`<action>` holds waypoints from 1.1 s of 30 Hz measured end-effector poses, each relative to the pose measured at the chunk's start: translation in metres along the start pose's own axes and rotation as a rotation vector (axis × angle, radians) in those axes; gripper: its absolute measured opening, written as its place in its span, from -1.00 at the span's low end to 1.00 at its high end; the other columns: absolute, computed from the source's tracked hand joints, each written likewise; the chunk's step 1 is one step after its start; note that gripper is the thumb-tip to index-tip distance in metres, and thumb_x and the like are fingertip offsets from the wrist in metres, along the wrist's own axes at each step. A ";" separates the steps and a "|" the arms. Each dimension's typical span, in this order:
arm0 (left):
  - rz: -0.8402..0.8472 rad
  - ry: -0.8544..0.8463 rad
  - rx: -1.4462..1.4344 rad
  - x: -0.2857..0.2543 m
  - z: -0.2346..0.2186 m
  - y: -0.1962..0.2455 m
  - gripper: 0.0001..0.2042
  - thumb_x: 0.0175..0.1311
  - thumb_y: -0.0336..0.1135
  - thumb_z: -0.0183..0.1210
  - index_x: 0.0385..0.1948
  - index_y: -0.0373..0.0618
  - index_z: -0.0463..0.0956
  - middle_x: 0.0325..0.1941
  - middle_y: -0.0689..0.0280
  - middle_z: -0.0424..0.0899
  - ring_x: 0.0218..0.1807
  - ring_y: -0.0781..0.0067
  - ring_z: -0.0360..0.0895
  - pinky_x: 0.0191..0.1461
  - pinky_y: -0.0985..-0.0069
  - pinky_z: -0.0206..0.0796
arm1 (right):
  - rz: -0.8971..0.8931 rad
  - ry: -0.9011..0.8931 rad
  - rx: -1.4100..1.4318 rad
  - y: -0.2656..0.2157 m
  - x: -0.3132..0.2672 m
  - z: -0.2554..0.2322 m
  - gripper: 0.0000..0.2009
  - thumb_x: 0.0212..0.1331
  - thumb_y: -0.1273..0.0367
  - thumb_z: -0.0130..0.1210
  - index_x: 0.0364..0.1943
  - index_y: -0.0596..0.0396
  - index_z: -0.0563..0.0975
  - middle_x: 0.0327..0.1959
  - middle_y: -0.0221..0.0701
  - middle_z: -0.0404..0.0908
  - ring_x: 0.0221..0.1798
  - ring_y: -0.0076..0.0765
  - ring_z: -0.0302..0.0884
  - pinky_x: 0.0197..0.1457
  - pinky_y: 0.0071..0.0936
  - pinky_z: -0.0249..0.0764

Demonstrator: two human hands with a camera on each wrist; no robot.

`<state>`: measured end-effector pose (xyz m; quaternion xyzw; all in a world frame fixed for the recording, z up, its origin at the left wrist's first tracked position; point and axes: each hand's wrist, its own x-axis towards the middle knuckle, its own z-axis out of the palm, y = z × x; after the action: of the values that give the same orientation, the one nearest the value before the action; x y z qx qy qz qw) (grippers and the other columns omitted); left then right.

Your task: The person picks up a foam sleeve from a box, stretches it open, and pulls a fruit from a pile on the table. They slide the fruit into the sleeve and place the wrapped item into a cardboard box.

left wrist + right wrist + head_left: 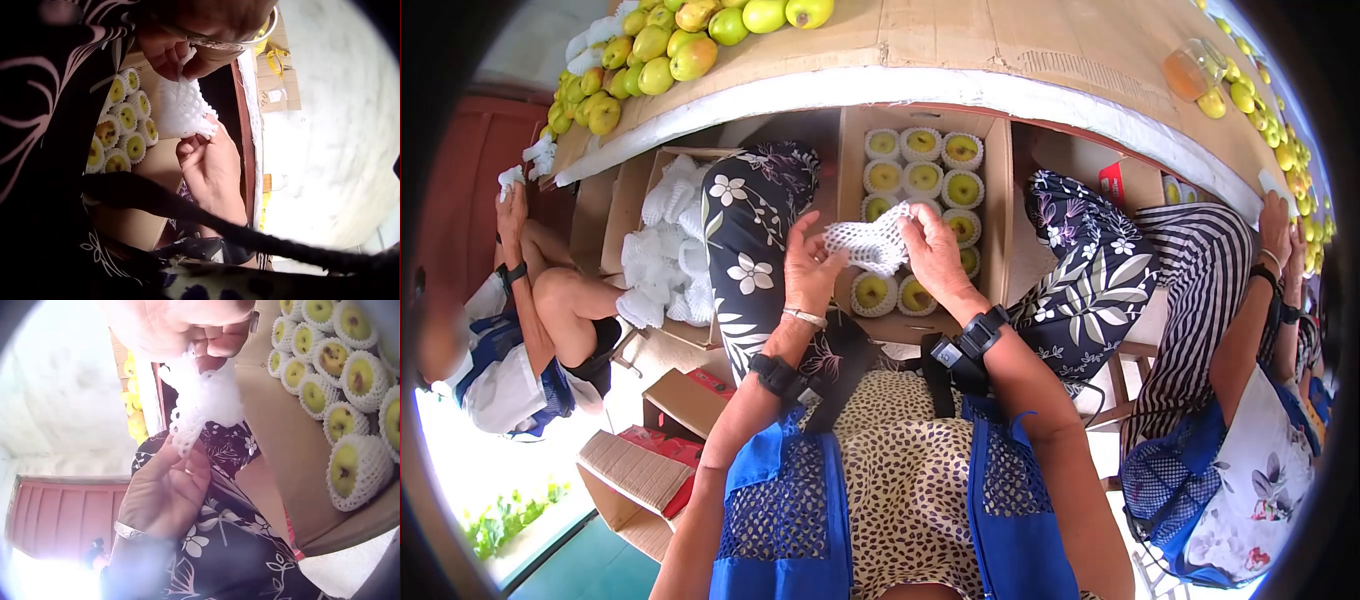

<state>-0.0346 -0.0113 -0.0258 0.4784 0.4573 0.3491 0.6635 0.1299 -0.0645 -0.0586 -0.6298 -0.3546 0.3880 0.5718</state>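
Note:
A white foam fruit net [868, 243] is stretched between both hands, over an open cardboard box [997, 190]. My left hand [809, 277] pinches one end of it between thumb and fingers. The other end is pinched by my right hand [941, 258]. In the right wrist view the foam net [209, 400] hangs crumpled, with its lattice edge at the left fingertips. Below the hands, several yellow-green apples [921, 142], each in its own white foam net, sit in rows in the box. The hands and net hide part of the middle rows.
Beyond the box runs a cardboard-covered table [1000, 40] with loose apples [655, 75] piled at its left. A box of white foam nets [662, 270] stands by the left knee. Open cartons [635, 480] lie lower left. Other people sit on both sides.

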 end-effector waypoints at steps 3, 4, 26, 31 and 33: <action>-0.060 0.021 -0.124 -0.001 0.000 0.004 -0.43 0.03 -0.69 0.03 0.13 -0.09 0.10 -0.28 0.32 0.50 -0.27 0.60 0.46 -0.25 0.66 0.39 | 0.175 -0.152 0.154 -0.002 -0.002 -0.003 -0.79 0.19 0.29 0.00 -0.30 0.19 0.43 -0.54 -0.36 0.50 -0.51 -0.51 0.40 -0.41 -0.49 0.34; -0.097 0.030 -0.180 -0.002 0.003 0.007 -0.45 0.04 -0.68 0.02 0.11 -0.09 0.11 -0.28 0.33 0.50 -0.28 0.60 0.46 -0.27 0.67 0.38 | 0.231 -0.209 0.194 -0.009 -0.003 -0.006 -0.76 0.20 0.26 0.00 -0.29 0.20 0.43 -0.54 -0.37 0.50 -0.50 -0.53 0.40 -0.39 -0.50 0.34; -0.081 0.076 -0.171 0.000 0.002 -0.002 -0.60 0.19 -0.60 -0.06 0.08 -0.13 0.14 -0.17 0.23 0.47 -0.15 0.49 0.47 -0.13 0.59 0.40 | 0.004 -0.109 0.096 0.002 -0.003 -0.001 -0.79 0.20 0.32 0.00 -0.37 0.25 0.45 -0.62 -0.40 0.45 -0.57 -0.65 0.27 -0.48 -0.60 0.28; -0.178 0.082 -0.309 0.002 0.004 0.008 -0.58 0.29 -0.39 -0.09 0.18 -0.06 0.05 -0.07 0.22 0.44 -0.08 0.41 0.47 -0.04 0.41 0.38 | 0.155 -0.093 0.278 -0.008 0.000 -0.005 -0.80 0.17 0.33 0.05 -0.37 0.24 0.47 -0.60 -0.50 0.47 -0.53 -0.74 0.27 -0.48 -0.66 0.26; -0.293 0.059 -0.282 -0.003 0.010 0.022 -0.52 0.31 -0.30 -0.09 0.23 -0.02 -0.03 -0.01 0.21 0.41 -0.03 0.37 0.45 0.02 0.37 0.34 | 0.147 -0.090 0.216 -0.008 0.000 -0.007 -0.80 0.17 0.33 0.06 -0.36 0.24 0.47 -0.59 -0.50 0.48 -0.53 -0.75 0.27 -0.47 -0.67 0.27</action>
<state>-0.0270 -0.0102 -0.0027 0.2988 0.4879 0.3231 0.7538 0.1366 -0.0668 -0.0508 -0.5708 -0.2887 0.4928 0.5899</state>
